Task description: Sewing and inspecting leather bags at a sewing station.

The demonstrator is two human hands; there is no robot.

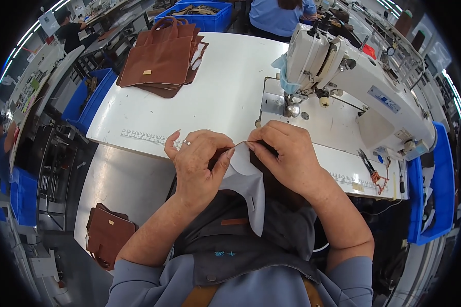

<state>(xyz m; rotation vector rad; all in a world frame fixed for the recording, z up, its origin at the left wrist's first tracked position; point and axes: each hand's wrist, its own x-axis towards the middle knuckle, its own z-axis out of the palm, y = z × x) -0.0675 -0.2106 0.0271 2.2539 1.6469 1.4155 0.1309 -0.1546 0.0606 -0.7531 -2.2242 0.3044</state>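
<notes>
Close to the table's front edge, my left hand and my right hand face each other, fingers closed in a pinch. Between them runs the thin brownish top edge of a light grey bag piece, which hangs down over my dark apron. A small dark slit shows in its lower part. My left hand wears a ring. Just beyond my right hand is the white sewing machine, its presser foot and needle plate on the far side of my fingers. Part of the piece is hidden behind my right hand.
Brown leather bag panels with handles lie stacked at the far left of the white table. Another brown bag panel rests on a lower surface at left. Scissors lie right. Blue bins stand around; a person sits beyond.
</notes>
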